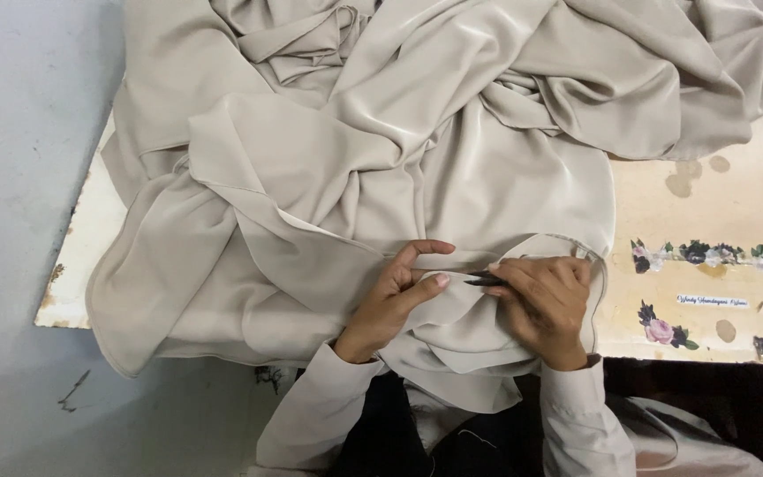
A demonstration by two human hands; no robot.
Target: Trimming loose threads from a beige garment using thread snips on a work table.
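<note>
View from above my work surface. A large beige satin cloth (417, 168) lies heaped in folds across the pale table (708, 221), its near edge hanging over the front toward my lap. My left hand (395, 296) rests on the cloth near that front edge, the index finger arched and the thumb stretched rightward, pinching a fold of the fabric. My right hand (545, 300) is curled closed around a small dark tool (485, 280), whose tip points left, just beside my left thumb. Flower stickers (704, 254) mark the bare tabletop to the right, well apart from both hands.
</note>
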